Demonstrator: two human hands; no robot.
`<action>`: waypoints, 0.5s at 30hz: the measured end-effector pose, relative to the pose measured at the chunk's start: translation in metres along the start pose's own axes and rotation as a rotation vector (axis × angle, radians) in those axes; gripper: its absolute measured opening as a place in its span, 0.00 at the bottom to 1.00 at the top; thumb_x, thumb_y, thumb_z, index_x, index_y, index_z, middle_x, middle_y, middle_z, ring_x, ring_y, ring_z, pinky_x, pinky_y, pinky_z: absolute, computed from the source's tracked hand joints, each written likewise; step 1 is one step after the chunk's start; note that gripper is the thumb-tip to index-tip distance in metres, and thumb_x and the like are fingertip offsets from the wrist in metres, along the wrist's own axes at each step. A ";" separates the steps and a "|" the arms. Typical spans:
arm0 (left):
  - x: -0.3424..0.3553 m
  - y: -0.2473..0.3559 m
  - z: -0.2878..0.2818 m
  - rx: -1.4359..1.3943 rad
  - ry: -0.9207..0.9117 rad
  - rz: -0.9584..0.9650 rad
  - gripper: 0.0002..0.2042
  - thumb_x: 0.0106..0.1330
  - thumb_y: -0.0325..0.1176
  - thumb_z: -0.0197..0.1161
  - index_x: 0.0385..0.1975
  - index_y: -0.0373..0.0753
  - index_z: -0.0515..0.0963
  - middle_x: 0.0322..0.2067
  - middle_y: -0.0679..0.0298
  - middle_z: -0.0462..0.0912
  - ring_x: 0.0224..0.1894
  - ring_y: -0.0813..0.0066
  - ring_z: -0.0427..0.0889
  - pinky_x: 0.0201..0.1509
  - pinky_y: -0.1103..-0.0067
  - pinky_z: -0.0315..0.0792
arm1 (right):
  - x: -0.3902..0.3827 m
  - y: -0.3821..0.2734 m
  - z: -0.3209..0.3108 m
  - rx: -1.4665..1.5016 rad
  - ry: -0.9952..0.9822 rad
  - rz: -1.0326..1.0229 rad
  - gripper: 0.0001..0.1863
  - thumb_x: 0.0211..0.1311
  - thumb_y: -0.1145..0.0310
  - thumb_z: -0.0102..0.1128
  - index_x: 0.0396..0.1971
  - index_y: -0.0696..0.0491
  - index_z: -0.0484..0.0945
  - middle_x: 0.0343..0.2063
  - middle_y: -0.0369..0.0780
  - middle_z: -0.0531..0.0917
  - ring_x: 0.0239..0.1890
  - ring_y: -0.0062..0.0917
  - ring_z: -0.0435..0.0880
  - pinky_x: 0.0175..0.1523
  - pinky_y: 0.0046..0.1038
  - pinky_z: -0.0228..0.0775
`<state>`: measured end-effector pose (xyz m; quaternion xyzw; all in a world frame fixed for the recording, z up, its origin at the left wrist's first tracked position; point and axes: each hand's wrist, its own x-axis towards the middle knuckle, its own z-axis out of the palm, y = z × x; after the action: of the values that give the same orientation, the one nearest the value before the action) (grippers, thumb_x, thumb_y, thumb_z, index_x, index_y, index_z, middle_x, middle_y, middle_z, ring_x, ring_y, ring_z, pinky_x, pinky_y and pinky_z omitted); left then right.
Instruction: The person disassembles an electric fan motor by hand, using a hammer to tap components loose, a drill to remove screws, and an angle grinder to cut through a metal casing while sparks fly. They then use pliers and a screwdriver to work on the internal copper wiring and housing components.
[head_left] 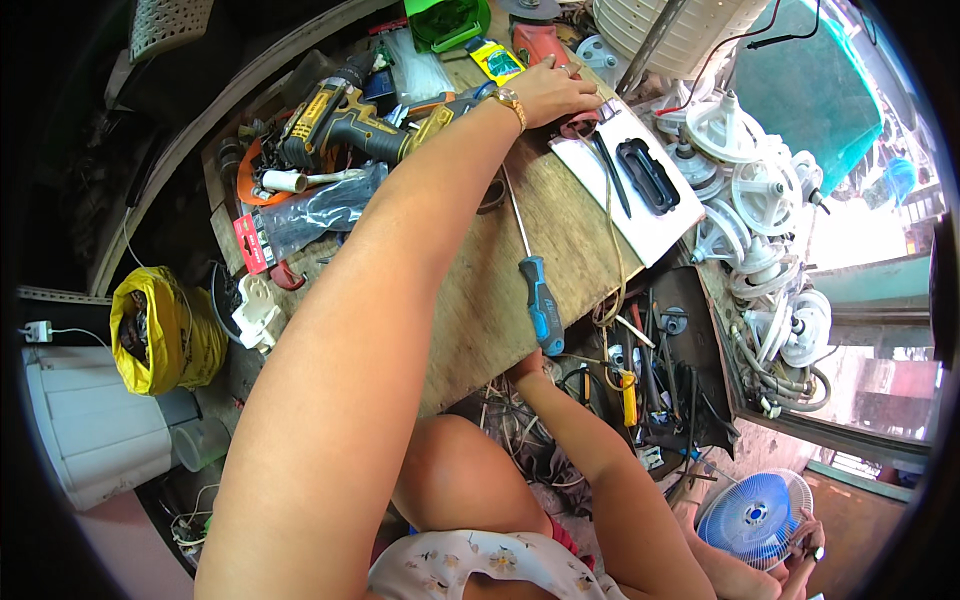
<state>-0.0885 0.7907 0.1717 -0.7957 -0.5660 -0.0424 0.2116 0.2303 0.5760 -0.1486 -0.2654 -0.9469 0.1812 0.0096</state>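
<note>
A worn wooden worktop (465,325) fills the centre of the frame, cluttered along its upper left edge. A white bin (100,415) stands at far left, white wheels (765,195) pile up at right, a blue fan (755,512) is at lower right, and a yellow bag (200,340) is just beside the bin. On the worktop lie a white board (645,237) at upper right, a drill (325,115) at upper left and a screwdriver (541,300) at centre. The left hand (555,95), top centre, is beside a red tool (538,42), fingers bent, their grip unclear; the right hand (526,366) is at the worktop's lower edge near the screwdriver, fingers hidden, state impossible to tell
</note>
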 end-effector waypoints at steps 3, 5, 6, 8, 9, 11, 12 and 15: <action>0.000 0.007 -0.002 -0.006 -0.092 0.009 0.15 0.65 0.34 0.53 0.52 0.53 0.72 0.51 0.70 0.75 0.63 0.62 0.70 0.60 0.60 0.68 | 0.002 -0.008 -0.017 -0.032 -0.182 0.038 0.27 0.66 0.60 0.47 0.64 0.51 0.68 0.64 0.42 0.69 0.67 0.37 0.64 0.70 0.38 0.51; 0.006 0.008 -0.004 -0.045 -0.076 0.008 0.14 0.65 0.35 0.54 0.51 0.53 0.73 0.51 0.70 0.75 0.64 0.60 0.69 0.62 0.58 0.66 | -0.007 -0.009 -0.022 -0.295 -0.137 -0.008 0.28 0.65 0.59 0.48 0.64 0.51 0.67 0.65 0.42 0.69 0.67 0.39 0.64 0.70 0.41 0.51; 0.006 0.011 -0.002 -0.067 -0.004 -0.012 0.14 0.65 0.36 0.54 0.51 0.53 0.73 0.51 0.68 0.74 0.64 0.60 0.69 0.62 0.58 0.66 | -0.019 -0.009 -0.025 -0.312 -0.159 -0.039 0.27 0.65 0.58 0.49 0.62 0.51 0.70 0.65 0.42 0.69 0.68 0.39 0.62 0.70 0.42 0.50; 0.024 0.013 -0.008 -0.084 0.175 -0.016 0.13 0.65 0.36 0.53 0.50 0.54 0.74 0.52 0.65 0.73 0.63 0.61 0.70 0.63 0.57 0.66 | -0.024 0.000 -0.041 -0.356 -0.171 -0.093 0.25 0.63 0.57 0.51 0.57 0.52 0.76 0.64 0.43 0.70 0.69 0.40 0.60 0.71 0.45 0.47; 0.015 0.013 -0.005 -0.105 0.166 -0.034 0.13 0.65 0.35 0.54 0.48 0.56 0.75 0.51 0.64 0.72 0.60 0.61 0.72 0.62 0.60 0.67 | -0.031 -0.022 -0.073 -0.440 -0.275 -0.264 0.22 0.63 0.57 0.51 0.52 0.53 0.79 0.60 0.45 0.74 0.66 0.41 0.66 0.68 0.44 0.53; -0.004 0.012 -0.004 -0.133 0.123 -0.104 0.13 0.64 0.33 0.54 0.46 0.56 0.76 0.49 0.64 0.72 0.56 0.60 0.73 0.59 0.63 0.69 | -0.033 -0.083 -0.226 -0.278 -0.780 -0.380 0.20 0.64 0.57 0.52 0.43 0.56 0.83 0.49 0.48 0.82 0.55 0.43 0.77 0.62 0.40 0.64; -0.010 0.014 -0.003 -0.110 0.138 -0.132 0.12 0.63 0.33 0.55 0.46 0.56 0.76 0.49 0.63 0.72 0.55 0.59 0.73 0.57 0.64 0.70 | -0.018 -0.094 -0.291 -0.011 -1.163 -0.303 0.20 0.65 0.57 0.52 0.39 0.58 0.84 0.43 0.48 0.85 0.49 0.43 0.82 0.57 0.38 0.70; -0.019 0.023 -0.001 -0.073 0.118 -0.237 0.13 0.62 0.36 0.57 0.47 0.51 0.76 0.46 0.60 0.73 0.54 0.59 0.74 0.54 0.65 0.72 | 0.049 -0.056 -0.422 0.840 -0.615 -0.479 0.08 0.61 0.71 0.61 0.37 0.58 0.83 0.29 0.44 0.87 0.31 0.28 0.86 0.41 0.26 0.76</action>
<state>-0.0739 0.7678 0.1600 -0.7266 -0.6405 -0.1346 0.2090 0.2088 0.6992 0.2617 0.0479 -0.7865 0.6037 -0.1209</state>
